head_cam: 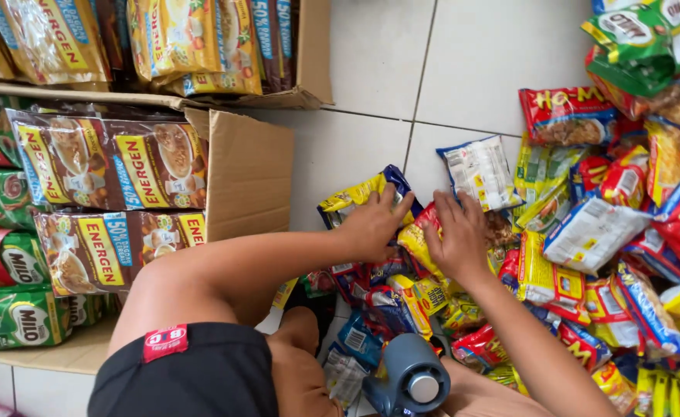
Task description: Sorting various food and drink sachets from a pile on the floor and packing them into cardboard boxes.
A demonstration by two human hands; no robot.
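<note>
both hands rest on the near-left edge of the packet pile (587, 255) on the tiled floor (479, 54). left hand (372, 225) lies flat w/ fingers spread over a yellow-and-blue packet (359, 193), fingertips reaching its far end; it presses the packet, does not close around it. right hand (457, 235) is just beside, fingers spread and a bit curled on a yellow-and-red packet (419, 241), thumb side toward the left hand. the two hands are near each other but not touching, as far as i can see. the yellow-and-blue packet has its long axis going from near-left to far-right, and it lies under and a little to the far side of the left hand, so this hand is the nearer one. a white packet (480, 171) is just past the right hand's fingertips. hidden: the palms cover the middle of both packets, so if any finger hooks under an edge i cannot tell. pile is cut off at right edge. a grey tape dispenser (409, 380) sits near, between the legs; cardboard boxes (247, 174) w/ sachet packs at left, partly out of frame.
</note>
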